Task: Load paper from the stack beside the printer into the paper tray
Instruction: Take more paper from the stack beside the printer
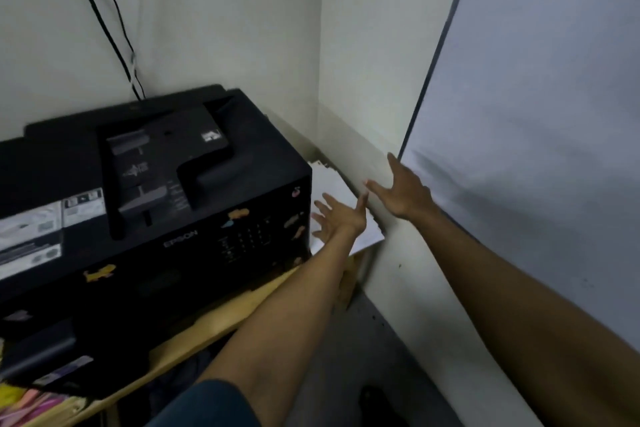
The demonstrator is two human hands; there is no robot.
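Head view is showing the paper stack (337, 204) lying in the narrow gap between the black Epson printer (149, 204) and the side wall (367, 80), on the wooden table (214, 319) that is carrying the printer, with its near corner jutting past the table's edge. Both hands are reaching in with fingers spread and grasping nothing. The left hand (341, 218) is hovering over or just touching the top sheets, close beside the printer's right face; whether it is pressing on them I cannot tell. The right hand (401, 189) is coming in on the wall side of the stack, above its far edge and apart from the paper.

Judging from this, the pickup has not yet happened, and the paper tray is not clearly visible; a dark panel is sticking out low at the printer's front left (38, 350), but I cannot say it is the tray.

Risks from here: the gap is tight, so fingers may only catch a few top sheets and fan the rest. The overhanging corner could slide off the table if the stack is pushed rather than lifted. Knuckles may scrape the wall, and dragging paper against the printer could bend its edges, inviting a misfeed later.

Two cables (114, 45) are hanging down the back wall behind the printer.
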